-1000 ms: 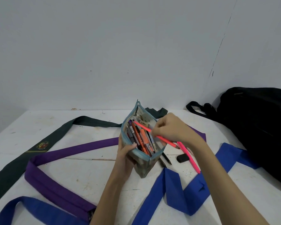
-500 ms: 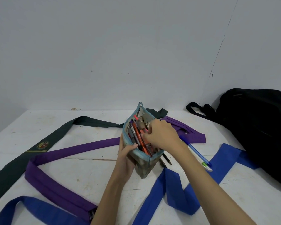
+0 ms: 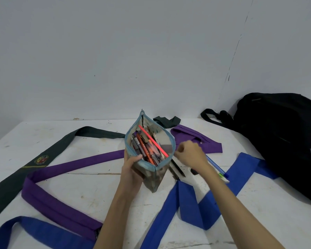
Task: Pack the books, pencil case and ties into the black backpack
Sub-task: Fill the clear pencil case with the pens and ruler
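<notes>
Left hand (image 3: 133, 169) grips open pencil case (image 3: 151, 159), pens inside incl. a pink pen (image 3: 153, 141). Right hand (image 3: 190, 155) loosely curled just right of it, above blue pen (image 3: 216, 166) on table (image 3: 97, 186). Black backpack (image 3: 280, 141) farther right.

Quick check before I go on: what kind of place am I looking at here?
Probably a plain room at home or school, not a workshop: a scuffed white table against a bare wall, with school ties, an open pencil case and a black backpack on it.
</notes>
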A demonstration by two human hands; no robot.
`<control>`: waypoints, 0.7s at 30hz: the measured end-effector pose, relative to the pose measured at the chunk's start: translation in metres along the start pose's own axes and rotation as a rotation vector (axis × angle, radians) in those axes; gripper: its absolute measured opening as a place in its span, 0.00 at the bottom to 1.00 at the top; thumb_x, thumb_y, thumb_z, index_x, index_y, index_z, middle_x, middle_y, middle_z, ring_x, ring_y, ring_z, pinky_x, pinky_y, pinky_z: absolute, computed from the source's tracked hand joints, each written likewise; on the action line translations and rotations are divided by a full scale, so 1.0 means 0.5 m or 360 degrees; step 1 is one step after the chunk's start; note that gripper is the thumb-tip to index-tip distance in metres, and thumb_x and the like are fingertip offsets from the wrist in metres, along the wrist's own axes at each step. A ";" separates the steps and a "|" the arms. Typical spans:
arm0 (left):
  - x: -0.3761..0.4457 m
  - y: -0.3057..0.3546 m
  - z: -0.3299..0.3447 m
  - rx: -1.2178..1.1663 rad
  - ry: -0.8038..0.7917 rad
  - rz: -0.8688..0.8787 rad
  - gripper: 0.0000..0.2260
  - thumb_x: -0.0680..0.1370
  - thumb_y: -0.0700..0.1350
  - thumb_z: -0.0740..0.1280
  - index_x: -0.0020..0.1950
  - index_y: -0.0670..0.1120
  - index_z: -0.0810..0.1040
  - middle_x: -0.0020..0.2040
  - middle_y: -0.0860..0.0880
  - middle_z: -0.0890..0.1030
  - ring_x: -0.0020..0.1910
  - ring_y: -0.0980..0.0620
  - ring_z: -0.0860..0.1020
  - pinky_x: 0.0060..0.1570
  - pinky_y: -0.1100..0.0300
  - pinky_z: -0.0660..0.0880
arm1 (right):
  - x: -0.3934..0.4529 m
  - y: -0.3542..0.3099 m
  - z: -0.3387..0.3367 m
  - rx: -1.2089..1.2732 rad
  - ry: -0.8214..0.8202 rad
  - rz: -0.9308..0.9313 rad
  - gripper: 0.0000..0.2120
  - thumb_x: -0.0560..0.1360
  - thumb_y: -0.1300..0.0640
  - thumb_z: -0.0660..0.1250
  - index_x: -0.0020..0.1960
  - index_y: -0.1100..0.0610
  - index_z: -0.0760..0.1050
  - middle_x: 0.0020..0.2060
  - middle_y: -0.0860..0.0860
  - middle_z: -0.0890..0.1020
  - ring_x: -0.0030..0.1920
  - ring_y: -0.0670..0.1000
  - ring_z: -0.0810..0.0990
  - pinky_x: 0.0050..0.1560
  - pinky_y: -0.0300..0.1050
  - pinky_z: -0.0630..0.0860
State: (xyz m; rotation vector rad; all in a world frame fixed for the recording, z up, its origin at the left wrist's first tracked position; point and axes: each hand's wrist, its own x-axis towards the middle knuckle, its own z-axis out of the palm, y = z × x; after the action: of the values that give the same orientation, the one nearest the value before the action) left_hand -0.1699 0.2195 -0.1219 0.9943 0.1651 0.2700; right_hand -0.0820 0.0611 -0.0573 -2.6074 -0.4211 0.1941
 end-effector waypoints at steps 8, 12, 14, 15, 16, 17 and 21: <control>-0.001 0.001 -0.011 -0.0097 0.0058 -0.0025 0.45 0.56 0.51 0.76 0.71 0.44 0.65 0.62 0.36 0.74 0.58 0.41 0.76 0.51 0.51 0.79 | 0.012 0.010 0.081 -0.0045 -0.0111 0.0099 0.07 0.79 0.53 0.61 0.47 0.56 0.66 0.39 0.50 0.73 0.39 0.48 0.71 0.34 0.39 0.66; 0.002 0.000 -0.013 -0.0131 0.0063 -0.0031 0.43 0.58 0.50 0.74 0.71 0.44 0.65 0.61 0.37 0.75 0.57 0.42 0.76 0.47 0.53 0.80 | 0.020 0.012 0.065 0.0182 -0.0039 0.0126 0.04 0.78 0.62 0.62 0.50 0.58 0.66 0.41 0.52 0.73 0.36 0.46 0.69 0.31 0.36 0.65; 0.003 0.001 -0.012 -0.0106 0.0083 -0.0032 0.45 0.56 0.51 0.76 0.71 0.44 0.65 0.61 0.38 0.75 0.57 0.42 0.77 0.46 0.53 0.80 | 0.022 0.014 0.062 0.0346 0.0039 0.0129 0.05 0.78 0.64 0.60 0.53 0.60 0.68 0.43 0.53 0.73 0.39 0.47 0.70 0.32 0.35 0.66; 0.003 0.003 -0.011 -0.0105 0.0094 -0.0028 0.47 0.55 0.51 0.77 0.71 0.44 0.65 0.61 0.38 0.75 0.56 0.43 0.77 0.46 0.54 0.80 | 0.022 0.016 0.065 0.0380 0.0072 0.0114 0.05 0.79 0.63 0.60 0.54 0.61 0.68 0.42 0.53 0.73 0.38 0.47 0.71 0.32 0.35 0.66; 0.003 0.004 -0.011 -0.0104 0.0101 -0.0018 0.48 0.53 0.53 0.78 0.70 0.44 0.66 0.60 0.39 0.76 0.55 0.44 0.78 0.46 0.54 0.80 | 0.023 0.016 0.069 0.0393 0.0104 0.0102 0.06 0.80 0.60 0.59 0.54 0.62 0.70 0.41 0.52 0.74 0.37 0.46 0.71 0.31 0.36 0.66; 0.003 0.004 -0.011 -0.0106 0.0105 -0.0010 0.49 0.52 0.54 0.79 0.70 0.44 0.66 0.59 0.39 0.76 0.55 0.45 0.79 0.45 0.54 0.80 | 0.024 0.016 0.075 0.0392 0.0125 0.0094 0.08 0.81 0.58 0.58 0.54 0.62 0.71 0.38 0.51 0.74 0.35 0.46 0.71 0.32 0.37 0.66; 0.004 0.002 -0.013 -0.0171 0.0105 -0.0012 0.43 0.57 0.49 0.74 0.71 0.44 0.66 0.59 0.40 0.76 0.54 0.45 0.79 0.45 0.54 0.80 | 0.017 0.010 0.092 0.0163 0.0052 0.0010 0.11 0.79 0.49 0.61 0.48 0.57 0.71 0.38 0.51 0.75 0.37 0.48 0.74 0.36 0.41 0.71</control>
State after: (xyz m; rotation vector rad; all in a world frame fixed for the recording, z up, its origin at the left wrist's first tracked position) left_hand -0.1697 0.2259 -0.1246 0.8784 0.2121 0.3020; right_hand -0.0824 0.0802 -0.1002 -2.5083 -0.3817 0.1704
